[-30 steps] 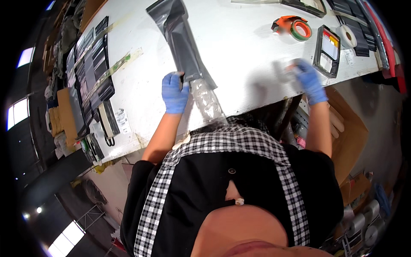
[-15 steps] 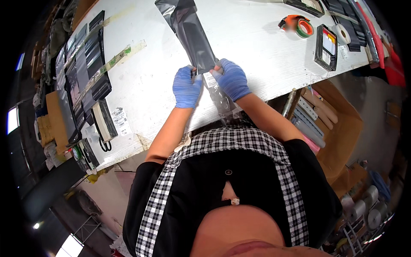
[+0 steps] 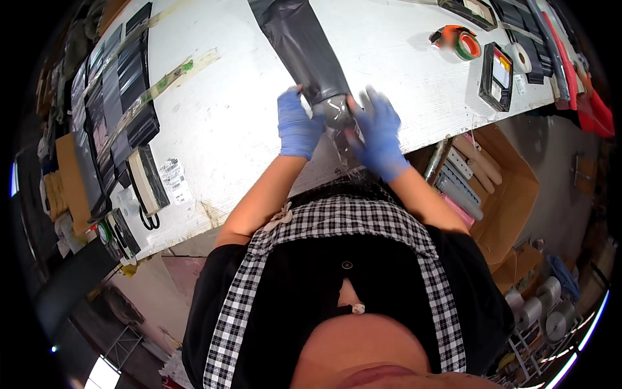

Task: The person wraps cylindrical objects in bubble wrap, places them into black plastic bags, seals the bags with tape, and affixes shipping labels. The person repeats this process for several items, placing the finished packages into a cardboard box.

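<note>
A long dark grey plastic bag (image 3: 304,52) lies across the white table, pointing away from me. From its near end comes a crumpled clear plastic wrapper (image 3: 340,120), trailing toward the table's front edge. My left hand (image 3: 299,126), in a blue glove with bare fingertips, pinches the left edge of the bag near its mouth. On the other side my right hand (image 3: 379,133), gloved alike and smeared by motion, has its fingers apart, with thumb and forefinger beside the clear wrapper. What lies inside the bag is hidden.
Taped-down stacks of dark bags (image 3: 123,84) and an open black box (image 3: 148,180) line the left side. At the right are an orange tape dispenser (image 3: 457,42), a black-rimmed box (image 3: 497,76) and a white roll (image 3: 518,58). A cardboard carton (image 3: 512,207) with rolls stands below the table edge.
My right hand has come off the bag's edge and moved right and nearer, its fingers spreading. The bag has shifted nearer and right, and more clear wrapper shows at its mouth.
</note>
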Available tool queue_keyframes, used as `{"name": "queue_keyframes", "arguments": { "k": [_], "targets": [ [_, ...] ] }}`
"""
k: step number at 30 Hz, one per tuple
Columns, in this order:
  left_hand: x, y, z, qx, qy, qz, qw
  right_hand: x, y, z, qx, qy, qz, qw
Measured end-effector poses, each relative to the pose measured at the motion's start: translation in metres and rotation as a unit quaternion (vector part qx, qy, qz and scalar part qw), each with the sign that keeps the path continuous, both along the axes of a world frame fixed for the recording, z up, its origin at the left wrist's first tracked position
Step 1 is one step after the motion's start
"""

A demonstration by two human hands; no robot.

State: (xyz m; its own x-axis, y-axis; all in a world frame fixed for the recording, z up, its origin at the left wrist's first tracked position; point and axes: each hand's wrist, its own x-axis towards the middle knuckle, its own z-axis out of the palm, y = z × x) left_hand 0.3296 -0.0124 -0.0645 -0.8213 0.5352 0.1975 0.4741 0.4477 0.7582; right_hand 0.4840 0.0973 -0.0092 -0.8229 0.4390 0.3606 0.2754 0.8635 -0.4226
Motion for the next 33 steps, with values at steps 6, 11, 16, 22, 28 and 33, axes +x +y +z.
{"name": "queue_keyframes", "arguments": {
  "k": [6,11,16,22,28,33],
  "targets": [
    [-0.003,-0.006,0.015,-0.109,-0.278,0.057,0.953,0.105,-0.034,-0.054,-0.237,-0.079,0.196,0.948],
    [-0.016,0.002,-0.006,-0.250,-0.239,-0.147,0.927,0.059,-0.042,-0.050,-0.287,-0.132,0.149,0.937],
    [-0.003,-0.003,0.018,-0.236,-0.129,-0.110,0.957,0.032,-0.029,-0.039,-0.275,-0.112,0.137,0.945],
    [-0.038,-0.017,0.026,-0.277,-0.091,-0.147,0.945,-0.094,-0.009,-0.073,-0.078,0.024,0.121,0.989],
    [-0.081,-0.044,0.002,-0.041,-0.437,0.011,0.898,-0.138,-0.005,-0.054,-0.094,-0.036,0.109,0.989],
    [-0.069,-0.024,0.003,-0.055,-0.392,0.039,0.918,-0.129,-0.005,-0.073,0.025,-0.007,0.127,0.991]
  ]
}}
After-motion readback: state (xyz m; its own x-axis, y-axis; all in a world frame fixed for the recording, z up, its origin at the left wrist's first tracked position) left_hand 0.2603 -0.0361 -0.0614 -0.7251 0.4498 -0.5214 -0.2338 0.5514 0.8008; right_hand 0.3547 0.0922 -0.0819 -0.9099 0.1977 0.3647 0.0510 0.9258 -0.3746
